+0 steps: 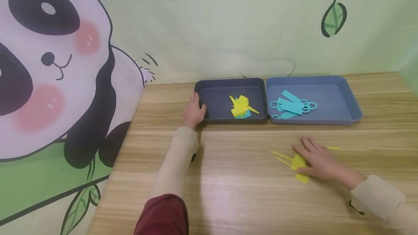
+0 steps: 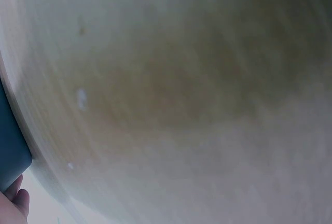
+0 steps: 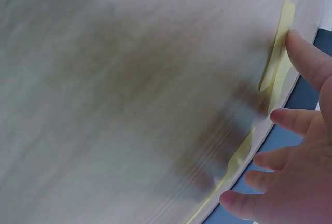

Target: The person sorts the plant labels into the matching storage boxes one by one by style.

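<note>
My left hand (image 1: 193, 113) holds the left front corner of the dark tray (image 1: 228, 120), fingers along its outer wall and thumb at the rim. In the left wrist view only fingertips (image 2: 19, 200) show by the tray's corner (image 2: 13, 146). My right hand (image 1: 321, 160) lies over flat yellow plastic tags (image 1: 298, 161) with thin cable-tie tails on the table. Its fingers are spread in the right wrist view, with the thumb (image 3: 306, 58) against one yellow tag (image 3: 280, 42). Another yellow tag (image 3: 241, 154) lies near the other fingertips. The palm hides part of the tags in the head view.
A pile of yellow tags (image 1: 241, 104), with some teal under it, lies in the dark tray. Teal tags with ring ends (image 1: 290, 106) lie in the blue tray (image 1: 339, 100) beside it. A cloth with a panda print (image 1: 209, 28) hangs behind the wooden table (image 1: 235, 177).
</note>
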Demonstrator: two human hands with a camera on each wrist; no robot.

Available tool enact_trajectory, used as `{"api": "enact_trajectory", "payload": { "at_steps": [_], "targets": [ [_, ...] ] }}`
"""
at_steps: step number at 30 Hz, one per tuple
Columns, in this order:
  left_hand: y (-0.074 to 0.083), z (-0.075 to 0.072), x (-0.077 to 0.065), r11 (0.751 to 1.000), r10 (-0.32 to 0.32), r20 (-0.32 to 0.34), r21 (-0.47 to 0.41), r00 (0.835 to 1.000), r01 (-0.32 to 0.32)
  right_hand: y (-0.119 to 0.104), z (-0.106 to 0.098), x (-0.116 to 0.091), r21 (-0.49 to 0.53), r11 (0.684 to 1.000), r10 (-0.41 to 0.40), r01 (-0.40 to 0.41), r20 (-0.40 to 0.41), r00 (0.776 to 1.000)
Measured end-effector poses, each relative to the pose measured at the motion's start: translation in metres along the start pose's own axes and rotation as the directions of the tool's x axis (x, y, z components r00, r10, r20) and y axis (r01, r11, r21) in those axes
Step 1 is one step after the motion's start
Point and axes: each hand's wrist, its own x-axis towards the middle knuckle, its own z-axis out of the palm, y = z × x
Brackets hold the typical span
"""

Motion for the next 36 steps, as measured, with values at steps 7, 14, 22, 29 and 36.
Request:
{"api": "enact_trajectory", "payload": {
  "at_steps": [7,14,22,29,36],
  "targets": [
    [0.001,-0.001,0.000,1.000,-0.001,0.008,0.010,1.000,0.001,-0.004,-0.001,-0.002,0.009,1.000,0.010,-0.010,-0.020,1.000],
    [0.000,0.000,0.001,1.000,0.004,0.006,0.012,1.000,-0.004,-0.004,0.001,-0.001,0.015,1.000,0.003,-0.002,-0.058,0.998],
    [0.000,0.000,0.001,1.000,0.004,-0.002,0.018,1.000,-0.004,-0.008,0.000,0.001,0.041,0.999,0.006,-0.002,-0.090,0.996],
    [0.001,0.000,0.001,1.000,0.009,-0.002,0.019,1.000,-0.009,-0.011,-0.003,0.004,-0.018,0.999,0.030,-0.033,-0.162,0.986],
    [0.000,0.001,0.001,1.000,0.011,-0.010,0.005,1.000,-0.011,-0.012,-0.005,0.007,0.012,0.997,0.082,-0.081,-0.143,0.986]
  ]
}}
